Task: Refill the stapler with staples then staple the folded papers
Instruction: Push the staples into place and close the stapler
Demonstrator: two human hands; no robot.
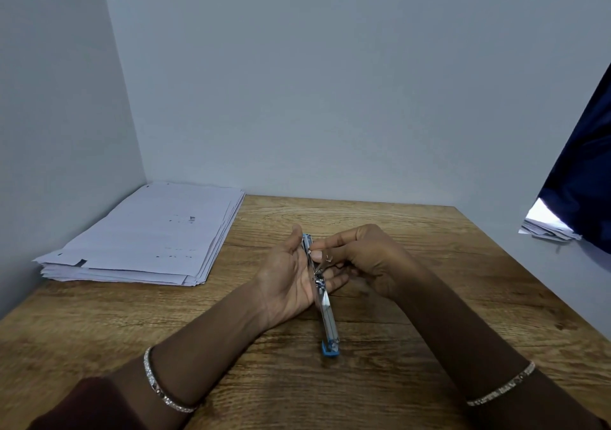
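Note:
A blue and silver stapler point(325, 310) is swung fully open into one long line above the middle of the wooden table point(429, 248). Its blue tip points toward me. My left hand point(287, 274) cradles the far half, palm turned right, fingers running under the metal. My right hand point(363, 261) reaches in from the right and pinches something small and silver at the stapler's channel near the hinge; it looks like a strip of staples, but it is too small to be sure. A stack of white papers point(148, 234) lies at the table's back left.
Grey walls close the table at the back and left. A dark blue cloth point(585, 172) hangs at the right edge over another small pile of papers point(545, 226). Both wrists wear silver bangles.

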